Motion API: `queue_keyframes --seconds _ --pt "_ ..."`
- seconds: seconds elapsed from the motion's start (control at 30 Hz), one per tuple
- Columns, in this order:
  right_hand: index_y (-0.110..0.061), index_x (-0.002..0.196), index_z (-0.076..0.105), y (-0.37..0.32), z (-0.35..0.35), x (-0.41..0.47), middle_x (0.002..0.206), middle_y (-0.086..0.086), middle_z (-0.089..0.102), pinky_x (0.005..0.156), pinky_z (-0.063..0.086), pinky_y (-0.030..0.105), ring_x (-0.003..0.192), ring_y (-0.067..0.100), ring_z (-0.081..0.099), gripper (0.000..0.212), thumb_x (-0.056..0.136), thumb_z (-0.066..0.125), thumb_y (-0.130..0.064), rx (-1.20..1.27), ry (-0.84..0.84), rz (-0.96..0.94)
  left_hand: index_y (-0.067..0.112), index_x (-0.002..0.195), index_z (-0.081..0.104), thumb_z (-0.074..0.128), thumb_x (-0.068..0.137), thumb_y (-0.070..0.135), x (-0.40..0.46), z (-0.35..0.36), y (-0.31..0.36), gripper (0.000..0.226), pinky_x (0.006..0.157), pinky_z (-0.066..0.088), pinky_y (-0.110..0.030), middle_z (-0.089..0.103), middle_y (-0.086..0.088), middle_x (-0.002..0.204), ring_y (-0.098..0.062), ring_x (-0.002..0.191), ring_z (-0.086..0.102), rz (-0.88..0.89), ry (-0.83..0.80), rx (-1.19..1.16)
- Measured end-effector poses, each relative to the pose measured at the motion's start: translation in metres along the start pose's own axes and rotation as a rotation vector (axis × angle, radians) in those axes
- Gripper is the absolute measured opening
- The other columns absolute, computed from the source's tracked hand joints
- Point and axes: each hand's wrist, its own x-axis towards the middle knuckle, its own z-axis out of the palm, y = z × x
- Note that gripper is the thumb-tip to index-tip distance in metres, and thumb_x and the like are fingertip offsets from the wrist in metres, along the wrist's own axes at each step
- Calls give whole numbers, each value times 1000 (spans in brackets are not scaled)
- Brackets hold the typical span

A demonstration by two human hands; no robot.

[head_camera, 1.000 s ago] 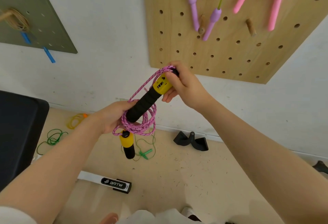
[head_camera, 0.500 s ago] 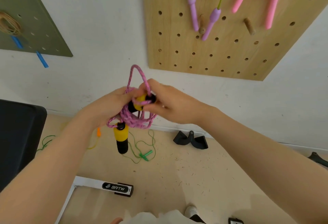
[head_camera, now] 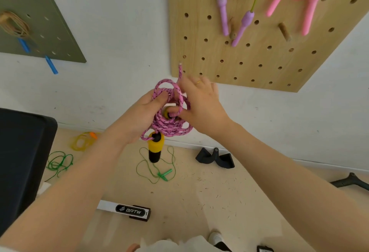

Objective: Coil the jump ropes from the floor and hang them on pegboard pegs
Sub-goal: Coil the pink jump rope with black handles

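A second ago the handle stood clear; now it is tucked into the pink jump rope, coiled chest-high. Left hand grips the coil; right hand pinches a loop, nearly ready to hang.

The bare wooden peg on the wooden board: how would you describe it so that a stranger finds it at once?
Look at the big light wooden pegboard on the white wall. The peg sticks out between the purple handles and the pink handles. Unlike the other peg beside the purple handles, it stands alone, with no handle touching it.
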Motion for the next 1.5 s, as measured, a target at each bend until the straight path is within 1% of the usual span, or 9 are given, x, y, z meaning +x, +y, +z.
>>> queue_keyframes --seconds 0.2,0.3,0.4,0.67,0.8,1.0,1.2,1.37,1.5 --pt "-18 149 0 -1 3 6 147 14 21 95 45 38 126 29 38 120 63 84 -29 199 -60 234 27 108 59 36 98 32 -12 0 3 25 80 50 -14 69 16 100 2 95 64 5 -101 94" --pt "-30 145 -17 6 -2 6 149 14 30 99 44 28 128 24 45 113 78 74 -25 974 -284 393 21 103 63 35 99 27 -13 -6 5 29 78 54 -19 73 10 95 -7 95 67 -20 -79 -79" --pt "-20 145 20 9 4 1 128 11 58 104 39 45 119 27 55 67 90 50 -42 1550 -355 632 19 108 64 38 96 35 -14 -8 10 33 79 55 -27 72 0 103 -16 99 66 -17 -130 -294" --pt "6 118 51 -33 29 -2 78 -7 48 60 44 10 68 3 49 28 93 39 10 1041 -255 629 12 115 61 43 87 44 -17 -17 14 46 85 54 -38 69 -10 110 -26 104 65 -38 -17 -330" --pt "-6 66 50 -23 45 8 55 5 54 46 48 19 47 10 54 39 100 33 -12 704 -102 578 20 107 63 36 98 35 -24 -32 12 32 74 56 -32 72 0 104 -18 91 69 -7 76 -271" --pt "1 132 32 38 79 -1 117 27 54 83 49 42 100 39 58 36 97 37 -8 -141 -463 690 15 105 62 41 97 12 -20 -51 4 23 64 56 -31 70 -4 100 -18 84 70 -36 156 -251" --pt "-9 111 60 -10 70 51 100 6 68 96 45 34 96 18 61 65 98 13 -52 1346 -477 827 21 111 57 39 97 14 11 -49 -2 23 72 49 -14 66 6 96 -3 85 64 0 111 74" --pt "-20 107 60 -3 85 103 105 3 67 84 55 30 97 17 65 70 88 9 -64 1382 -723 596 29 96 59 40 95 11 45 -87 -5 27 65 42 -20 57 6 72 -8 67 54 10 168 264" --pt "-17 111 58 2 118 147 104 4 67 86 54 32 99 19 65 31 83 63 -30 1342 -904 344 19 86 58 51 89 13 74 -127 -8 10 69 47 -29 61 -3 75 -16 70 59 -119 276 284"
